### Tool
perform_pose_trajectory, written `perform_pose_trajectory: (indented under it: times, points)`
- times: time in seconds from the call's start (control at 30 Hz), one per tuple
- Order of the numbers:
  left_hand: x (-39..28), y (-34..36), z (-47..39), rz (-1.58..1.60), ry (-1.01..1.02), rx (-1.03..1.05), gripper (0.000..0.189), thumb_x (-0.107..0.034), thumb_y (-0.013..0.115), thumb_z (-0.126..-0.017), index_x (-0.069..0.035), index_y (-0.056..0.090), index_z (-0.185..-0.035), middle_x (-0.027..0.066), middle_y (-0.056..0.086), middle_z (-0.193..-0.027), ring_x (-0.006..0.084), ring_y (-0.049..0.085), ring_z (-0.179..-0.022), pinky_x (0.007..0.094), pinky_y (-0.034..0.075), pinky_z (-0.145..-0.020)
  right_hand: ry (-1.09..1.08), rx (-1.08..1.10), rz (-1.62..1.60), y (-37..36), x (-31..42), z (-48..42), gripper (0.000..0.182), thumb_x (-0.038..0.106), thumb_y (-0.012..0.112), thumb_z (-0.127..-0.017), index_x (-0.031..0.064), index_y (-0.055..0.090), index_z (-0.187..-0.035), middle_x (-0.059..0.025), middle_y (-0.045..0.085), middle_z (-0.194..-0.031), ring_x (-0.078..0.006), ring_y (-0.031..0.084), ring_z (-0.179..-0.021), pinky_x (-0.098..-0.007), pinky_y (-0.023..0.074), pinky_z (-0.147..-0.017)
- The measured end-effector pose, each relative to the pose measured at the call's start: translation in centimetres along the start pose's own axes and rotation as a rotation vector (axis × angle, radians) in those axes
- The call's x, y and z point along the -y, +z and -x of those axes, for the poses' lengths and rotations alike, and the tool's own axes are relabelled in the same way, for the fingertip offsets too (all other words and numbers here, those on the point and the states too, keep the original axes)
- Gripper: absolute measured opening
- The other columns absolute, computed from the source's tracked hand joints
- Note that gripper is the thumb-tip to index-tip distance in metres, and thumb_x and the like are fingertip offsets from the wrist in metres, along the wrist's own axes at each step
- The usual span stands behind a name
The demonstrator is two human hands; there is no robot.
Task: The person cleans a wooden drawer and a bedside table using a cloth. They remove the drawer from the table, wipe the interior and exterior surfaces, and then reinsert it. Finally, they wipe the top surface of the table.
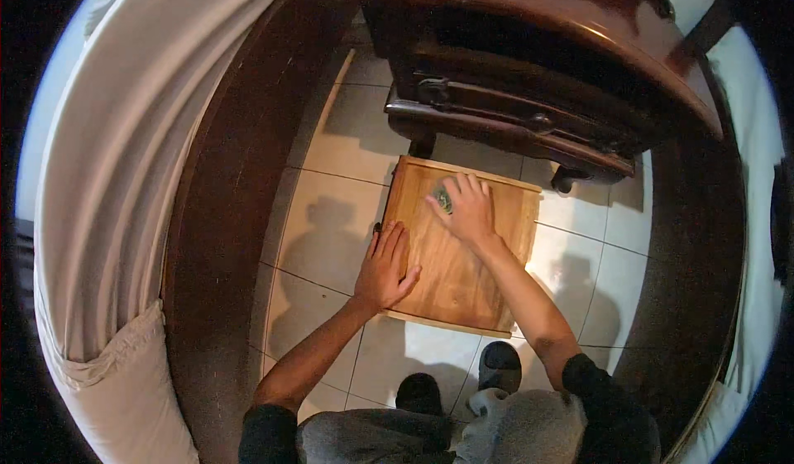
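Observation:
A wooden drawer or shallow wooden box (456,278) rests low over the tiled floor in front of me, with raised rims along its far and near sides. My right hand (468,206) is on its upper part, fingers curled round a small greenish patterned object (443,199), perhaps a cloth or pad. Flat against the left edge of the wooden piece lies my left hand (388,272), fingers extended and holding nothing. A small dark fitting (378,227) shows beside its fingertips.
Beyond the wooden piece stands a dark polished wooden dresser (539,123) with carved feet. Dark wooden bed sides (211,185) flank the space, with pale bedding (136,123) at the left. My two shoes (499,365) are on the floor tiles (329,234) close to the near rim.

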State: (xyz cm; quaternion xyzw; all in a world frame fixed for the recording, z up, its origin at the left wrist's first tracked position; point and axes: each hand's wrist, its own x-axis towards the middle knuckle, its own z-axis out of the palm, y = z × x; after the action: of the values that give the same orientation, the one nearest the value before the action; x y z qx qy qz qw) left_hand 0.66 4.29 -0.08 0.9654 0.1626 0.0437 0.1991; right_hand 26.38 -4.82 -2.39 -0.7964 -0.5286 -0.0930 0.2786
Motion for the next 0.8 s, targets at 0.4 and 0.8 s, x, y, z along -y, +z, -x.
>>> perform_pose_trajectory:
  times: [0.4, 0.8]
  points:
    - [-0.3, 0.8, 0.0, -0.099, 0.003, -0.015, 0.087, -0.047, 0.063, -0.108, 0.009, 0.04, -0.17, 0.0272, 0.037, -0.18, 0.0406, 0.025, -0.174, 0.0615, 0.022, -0.14, -0.002, 0.008, 0.014, 0.9, -0.4, -0.8, 0.023, 0.031, 0.073, -0.105, 0.0103, 0.075, -0.115, -0.0113, 0.071, -0.117, -0.0335, 0.065, -0.116, -0.0519, 0.0489, -0.096]
    - [0.5, 1.2, 0.8, -0.116, 0.028, -0.015, 0.085, -0.045, 0.061, -0.112, 0.009, 0.036, -0.172, 0.0274, 0.033, -0.183, 0.0389, 0.021, -0.175, 0.0616, 0.019, -0.141, -0.372, 0.248, -0.192, -5.8, 7.3, 14.3, 0.022, 0.032, 0.074, -0.1, 0.0109, 0.075, -0.106, -0.0071, 0.071, -0.111, -0.0283, 0.067, -0.112, -0.0485, 0.0506, -0.095]
